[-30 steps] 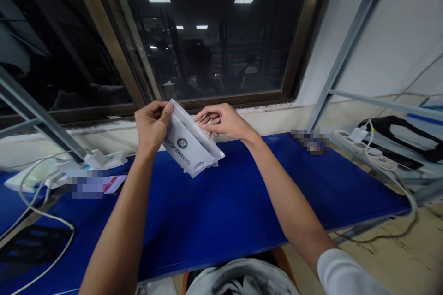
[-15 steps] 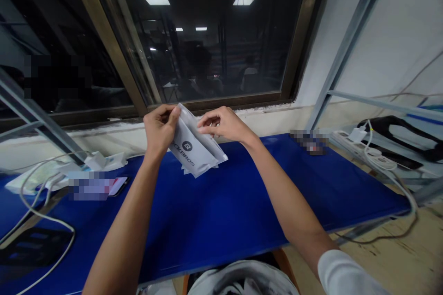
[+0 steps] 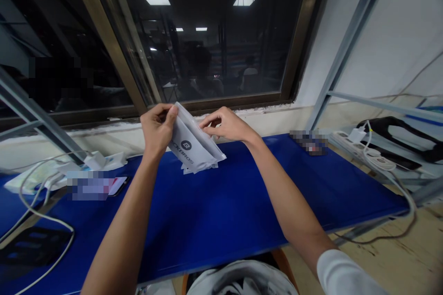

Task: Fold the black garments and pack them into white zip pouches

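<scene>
My left hand (image 3: 158, 129) pinches the upper left corner of a translucent white zip bag (image 3: 195, 145) with a round logo and dark lettering. The bag hangs tilted above the blue table, its top edge sloping down to the right. My right hand (image 3: 223, 124) is at the far side of that top edge, thumb and forefinger brought together at the bag. Part of its fingers is hidden behind the bag's edge. Further bag corners show below the front one, so it may be more than one layer.
A phone (image 3: 117, 185) lies on the blue table (image 3: 221, 221) at the left, near white chargers (image 3: 95, 160) and cables. A blurred object (image 3: 313, 143) sits at the back right. Beyond it are a power strip (image 3: 363, 150) and a metal post (image 3: 346, 55). The window (image 3: 221, 55) stands behind.
My left hand has shifted slightly left with the bag, and the bag's lower right corner has risen a little. My right hand has barely moved.
</scene>
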Available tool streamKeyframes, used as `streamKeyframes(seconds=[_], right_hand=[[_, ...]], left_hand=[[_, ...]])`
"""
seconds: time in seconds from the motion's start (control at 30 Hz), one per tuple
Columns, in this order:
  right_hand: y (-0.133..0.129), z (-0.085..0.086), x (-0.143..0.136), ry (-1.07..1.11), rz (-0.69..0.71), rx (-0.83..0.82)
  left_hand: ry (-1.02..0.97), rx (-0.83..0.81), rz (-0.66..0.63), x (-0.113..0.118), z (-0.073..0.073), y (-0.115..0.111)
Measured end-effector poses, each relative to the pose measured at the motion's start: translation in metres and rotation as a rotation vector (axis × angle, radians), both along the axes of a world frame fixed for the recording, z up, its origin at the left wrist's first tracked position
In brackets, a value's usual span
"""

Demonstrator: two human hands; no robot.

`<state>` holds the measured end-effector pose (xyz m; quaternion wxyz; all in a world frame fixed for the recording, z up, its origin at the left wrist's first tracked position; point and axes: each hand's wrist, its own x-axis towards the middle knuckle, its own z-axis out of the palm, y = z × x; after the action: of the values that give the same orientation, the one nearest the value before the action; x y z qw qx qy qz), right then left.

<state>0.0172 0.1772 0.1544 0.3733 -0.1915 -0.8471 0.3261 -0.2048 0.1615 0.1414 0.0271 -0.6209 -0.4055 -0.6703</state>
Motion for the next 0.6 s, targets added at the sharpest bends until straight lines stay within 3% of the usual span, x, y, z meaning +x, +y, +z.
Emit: streamKeyframes(seconds=[0.2, 0.4, 0.5, 0.6], right_hand=[[0.004, -0.007, -0.010, -0.106, -0.132, 0.138], [-0.002, -0.008, -0.017, -0.275, -0.076, 0.114], [-0.003, -0.003, -0.013, -0.092, -0.063, 0.027], [0.001, 0.002, -0.009, 0.305, -0.116, -0.099]], left_hand=[[0.026, -0.008, -0.013, 0.006, 0.001, -0.004], [0.152, -0.034, 0.020, 0.010, -0.004, -0.006], [0.161, -0.034, 0.077, 0.008, -0.001, -0.006], [0.082, -0.031, 0.116, 0.003, 0.011, -0.011]])
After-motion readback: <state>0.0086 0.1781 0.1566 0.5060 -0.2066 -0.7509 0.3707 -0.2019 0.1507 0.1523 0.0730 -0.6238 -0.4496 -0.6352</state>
